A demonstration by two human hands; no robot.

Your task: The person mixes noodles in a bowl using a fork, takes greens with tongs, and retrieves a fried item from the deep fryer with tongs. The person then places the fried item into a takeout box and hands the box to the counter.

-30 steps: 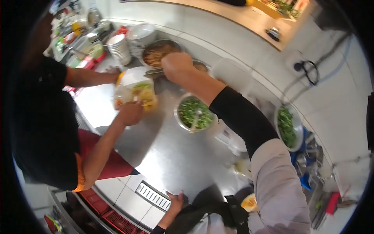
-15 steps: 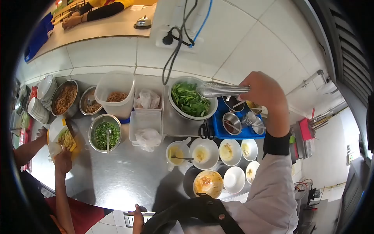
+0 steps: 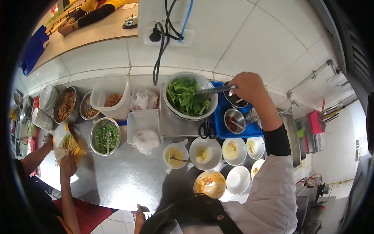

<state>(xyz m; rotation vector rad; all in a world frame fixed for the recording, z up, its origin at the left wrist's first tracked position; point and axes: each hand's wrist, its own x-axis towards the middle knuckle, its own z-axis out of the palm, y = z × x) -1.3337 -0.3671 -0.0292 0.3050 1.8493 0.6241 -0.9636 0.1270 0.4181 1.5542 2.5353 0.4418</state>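
My right hand is closed around the handle end of metal tongs. The tongs reach left, their far end among cut leafy greens in a large metal bowl. Low in the view, at the counter's front edge, my left hand shows only in part; its thumb and a finger are apart and nothing shows in them. Just right of the greens, a blue tray carries metal pots, one with dark red sauce and a spoon.
White bowls with seasoning stand near me, beside a jug of yellow liquid. Scissors lie by the tray. Chopped green onion fills a bowl further left. A co-worker's hands hold a yellow-and-white container of noodles.
My right hand has moved slightly left and turned the tongs, bringing their tips down into the greens. The camera view has shifted a little. The co-worker's hands stay at the noodle container.
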